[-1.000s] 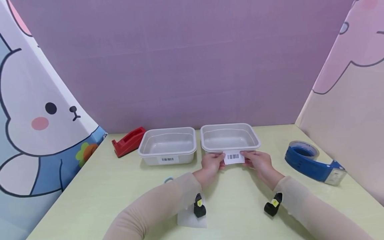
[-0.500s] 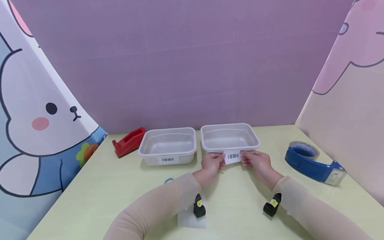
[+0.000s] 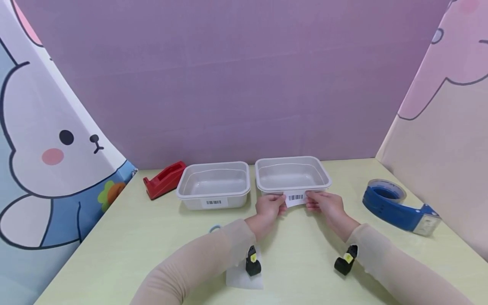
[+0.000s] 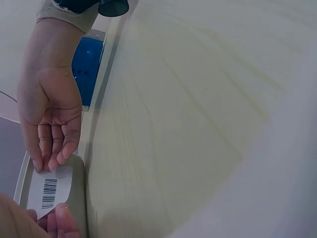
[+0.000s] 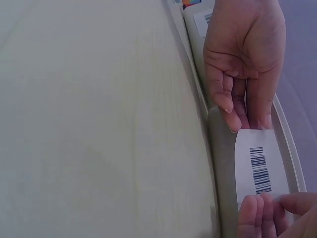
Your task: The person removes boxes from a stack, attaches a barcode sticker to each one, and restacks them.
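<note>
On my feeds: both hands are on the white barcode label (image 3: 295, 198), held flat-on to the front wall of the right tub (image 3: 292, 189), just under its rim. Left hand (image 3: 269, 209) has a narrow pinch on the label's left end, thumb and fingers together; right hand (image 3: 331, 207) has a matching narrow pinch on the right end. Barcode faces out, between the two sets of fingertips. The lower edge runs at a slant in the head view. Can't tell from here whether the label's back is stuck to the wall or just held against it. Left tub (image 3: 213, 196) sits just beside the right one, same pale plastic, with its own barcode label (image 3: 214, 202) on the front wall. Red tape dispenser (image 3: 164, 181) is at that tub's left side, angled. Blue tape gun (image 3: 396, 215) with a roll of clear tape lies on the table (image 3: 145, 254) well to the right of the right hand. Under my left forearm view I've got a white sheet (image 3: 241, 278), partly covered, plus a pale blue loop (image 3: 214, 228) poking out past the left sleeve (image 3: 213, 245); rest of it is hidden. Purple backdrop (image 3: 228, 84) behind the tubs.
</note>
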Available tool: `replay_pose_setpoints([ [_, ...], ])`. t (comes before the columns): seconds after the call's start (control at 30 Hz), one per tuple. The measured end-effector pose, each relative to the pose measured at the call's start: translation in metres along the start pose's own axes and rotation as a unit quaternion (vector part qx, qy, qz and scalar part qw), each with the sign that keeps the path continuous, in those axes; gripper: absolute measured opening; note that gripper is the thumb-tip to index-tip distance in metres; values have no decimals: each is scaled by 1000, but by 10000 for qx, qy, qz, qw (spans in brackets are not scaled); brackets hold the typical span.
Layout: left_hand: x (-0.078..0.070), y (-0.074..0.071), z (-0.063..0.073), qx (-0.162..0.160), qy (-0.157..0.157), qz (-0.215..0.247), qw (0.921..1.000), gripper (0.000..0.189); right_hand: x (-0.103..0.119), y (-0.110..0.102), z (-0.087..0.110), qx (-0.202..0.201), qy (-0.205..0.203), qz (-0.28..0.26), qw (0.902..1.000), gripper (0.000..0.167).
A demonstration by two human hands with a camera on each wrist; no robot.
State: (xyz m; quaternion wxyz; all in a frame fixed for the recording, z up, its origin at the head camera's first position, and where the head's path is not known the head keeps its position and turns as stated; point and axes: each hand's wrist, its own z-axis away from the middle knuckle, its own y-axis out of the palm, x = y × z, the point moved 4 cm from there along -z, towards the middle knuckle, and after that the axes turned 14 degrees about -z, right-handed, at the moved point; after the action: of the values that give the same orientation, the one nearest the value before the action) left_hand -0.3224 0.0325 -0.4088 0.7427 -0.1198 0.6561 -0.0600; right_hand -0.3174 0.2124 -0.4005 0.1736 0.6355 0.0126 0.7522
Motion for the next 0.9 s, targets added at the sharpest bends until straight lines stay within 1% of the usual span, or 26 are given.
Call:
replay_pose_setpoints([
  [0.27,0,-1,0,139,117,-244,9995,14,0,1,0,7,43,-82,10000,35],
  [0.43,-1,-4,5,259,285,-499,9980,12,1,1,2,4,52,-97,9999,34],
  [0.5,-5,-2,9,466,440,-569,9963,11,2,1,2,11,43,-98,9999,33],
  [0.57,-11,2,15,849,586,-572,9930,12,3,2,3,22,26,-107,9999,32],
  [0.67,-19,12,26,1647,705,-587,9821,16,3,2,4,84,1,-84,9999,35],
  [0.73,-22,18,32,2088,685,-594,9737,19,3,2,5,92,0,20,10000,38],
  [0.77,-24,21,35,2249,646,-546,9707,22,3,1,5,89,2,71,9999,40],
  [0.8,-24,23,36,2353,626,-531,9684,25,3,1,5,98,1,147,9998,41],
  [0.83,-25,25,37,2390,598,-477,9680,27,3,1,5,82,-9,225,9997,41],
  [0.9,-25,27,37,2390,617,-342,9685,33,3,1,5,105,-24,282,9995,42],
])
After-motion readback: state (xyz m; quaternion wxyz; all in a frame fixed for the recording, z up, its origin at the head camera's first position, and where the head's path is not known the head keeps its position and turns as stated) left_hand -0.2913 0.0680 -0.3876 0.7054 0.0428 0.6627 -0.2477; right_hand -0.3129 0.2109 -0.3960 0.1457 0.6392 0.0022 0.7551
